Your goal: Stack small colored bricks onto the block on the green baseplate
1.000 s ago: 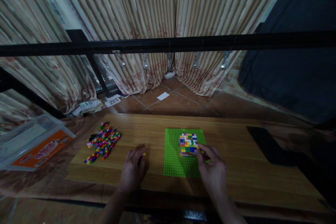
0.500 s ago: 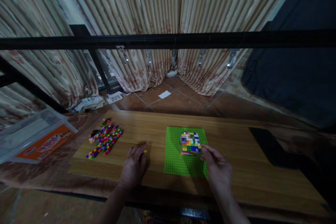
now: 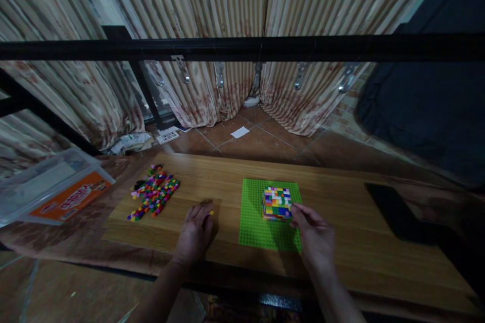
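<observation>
A block of many-coloured toy bricks (image 3: 277, 203) stands on a green studded baseplate (image 3: 252, 229), towards its upper right part. My right hand (image 3: 316, 234) is at the right side of this block, thumb and fingers pinched together and touching its edge; whatever lies between the fingertips is hidden. To the left of the baseplate, my left hand (image 3: 195, 232) rests low over the wooden board with its fingers curled. A small yellow brick (image 3: 211, 212) shows at its fingertips. Farther left lies a loose heap of coloured bricks (image 3: 155, 192).
The wooden board (image 3: 215, 176) carries all the bricks. A clear plastic box with an orange label (image 3: 71, 197) stands at the left. A dark flat object (image 3: 394, 212) lies at the right. Beyond the board runs a black rail (image 3: 227, 50) with metal hooks, before striped curtains.
The view has shifted slightly, moving the scene a little up and right. My right fingertips stay at the brick block's right side; my left hand keeps the yellow brick in nearly the same place.
</observation>
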### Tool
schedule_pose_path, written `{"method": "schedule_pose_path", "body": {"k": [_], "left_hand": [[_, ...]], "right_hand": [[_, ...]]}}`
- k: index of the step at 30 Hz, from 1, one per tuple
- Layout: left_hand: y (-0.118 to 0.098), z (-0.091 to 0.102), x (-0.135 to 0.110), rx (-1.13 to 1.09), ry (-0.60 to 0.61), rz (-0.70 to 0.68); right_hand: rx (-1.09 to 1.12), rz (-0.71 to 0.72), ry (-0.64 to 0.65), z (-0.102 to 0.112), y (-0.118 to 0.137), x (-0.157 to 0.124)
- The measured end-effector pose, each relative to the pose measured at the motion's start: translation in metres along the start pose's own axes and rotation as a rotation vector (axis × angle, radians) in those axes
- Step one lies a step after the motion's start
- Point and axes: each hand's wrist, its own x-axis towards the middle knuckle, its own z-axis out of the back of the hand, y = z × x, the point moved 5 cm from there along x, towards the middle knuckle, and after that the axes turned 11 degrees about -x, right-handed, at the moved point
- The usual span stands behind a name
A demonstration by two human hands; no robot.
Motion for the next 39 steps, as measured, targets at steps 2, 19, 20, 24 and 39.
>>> {"method": "schedule_pose_path", "body": {"k": [2, 19, 20, 24, 39], "left_hand": [[0.001, 0.000, 0.000, -0.011, 0.007, 0.007], [0.001, -0.002, 0.000, -0.037, 0.016, 0.032], [0.002, -0.002, 0.000, -0.041, 0.016, 0.037], [0.002, -0.003, -0.002, -0.070, 0.025, 0.059], [-0.006, -0.004, -0.005, -0.154, 0.032, 0.110]], "right_hand": [[-0.005, -0.001, -0.005, -0.001, 0.001, 0.000], [0.075, -0.029, 0.032, -0.003, -0.006, 0.000], [0.074, -0.029, 0.016, -0.001, -0.005, 0.000], [-0.027, 0.045, -0.209, 0.018, 0.013, -0.015], [-0.720, 0.834, 0.624, -0.150, 0.009, -0.082]]}}
